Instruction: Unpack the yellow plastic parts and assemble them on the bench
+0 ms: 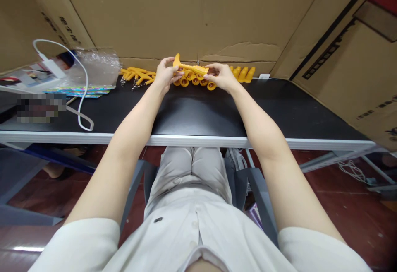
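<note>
Between my two hands is a yellow corkscrew (192,68), held almost level above the back of the black table. My left hand (166,74) is closed around its curved handle end. The fingers of my right hand (222,76) grip the wider barrel end. Behind and below it lie several yellow hollow barrels (211,86), their round open ends facing me. Left of my left hand, yellow handles with metal spirals (136,74) lie in a row. More yellow barrels (245,74) stand upright just right of my right hand.
Cardboard walls (198,15) rise behind the black table (198,116). At the left are a clear plastic bag (99,67), colourful flat packets (83,92) and a white cable (84,106). A small white tag (264,76) lies at the back right.
</note>
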Available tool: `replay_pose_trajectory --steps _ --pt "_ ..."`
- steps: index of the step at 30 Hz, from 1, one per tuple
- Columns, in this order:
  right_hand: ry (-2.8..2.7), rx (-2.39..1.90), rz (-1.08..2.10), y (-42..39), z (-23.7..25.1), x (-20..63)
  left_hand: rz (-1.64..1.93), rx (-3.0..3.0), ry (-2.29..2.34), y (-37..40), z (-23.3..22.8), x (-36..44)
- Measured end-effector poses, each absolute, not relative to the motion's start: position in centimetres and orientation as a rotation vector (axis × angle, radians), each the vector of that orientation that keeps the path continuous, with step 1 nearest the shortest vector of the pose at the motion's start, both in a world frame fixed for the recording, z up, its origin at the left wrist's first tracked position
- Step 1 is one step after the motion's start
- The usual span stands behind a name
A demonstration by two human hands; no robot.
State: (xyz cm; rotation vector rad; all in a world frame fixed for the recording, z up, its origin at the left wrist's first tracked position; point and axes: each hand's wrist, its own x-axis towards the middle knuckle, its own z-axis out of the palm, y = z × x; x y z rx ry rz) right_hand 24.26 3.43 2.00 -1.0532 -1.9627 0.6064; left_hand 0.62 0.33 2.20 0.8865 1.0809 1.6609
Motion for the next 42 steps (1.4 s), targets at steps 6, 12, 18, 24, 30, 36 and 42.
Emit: replay_pose_trajectory --steps 6,12,18,24,30,36,42 --pt "-1.931 -1.094 0.712 4.7 1.4 27.0 1.467 1.124 1.011 -0.6 0.6 0.2" --pt "-1.882 -1.138 0.806 5.2 0.9 27.3 1.340 1.519 1.233 -0.5 -0.3 0.4" --pt "-1.845 -1.088 0.791 5.1 0.9 26.3 1.419 1.790 1.273 -0.2 -0.1 0.2" --pt "-1.935 -1.072 0.786 3.9 1.4 26.0 1.466 1.983 1.381 1.0 -0.2 -0.7" --pt "-1.932 -1.137 0.873 2.7 2.1 26.0 1.497 2.030 1.296 1.2 -0.5 -0.6" --pt "-1.838 -1.110 0.928 3.8 1.6 25.9 1.480 2.045 1.284 0.9 -0.2 -0.2" --pt "-1.904 -1.152 0.955 3.3 2.4 27.0 1.472 1.956 1.287 1.0 -0.5 -0.2"
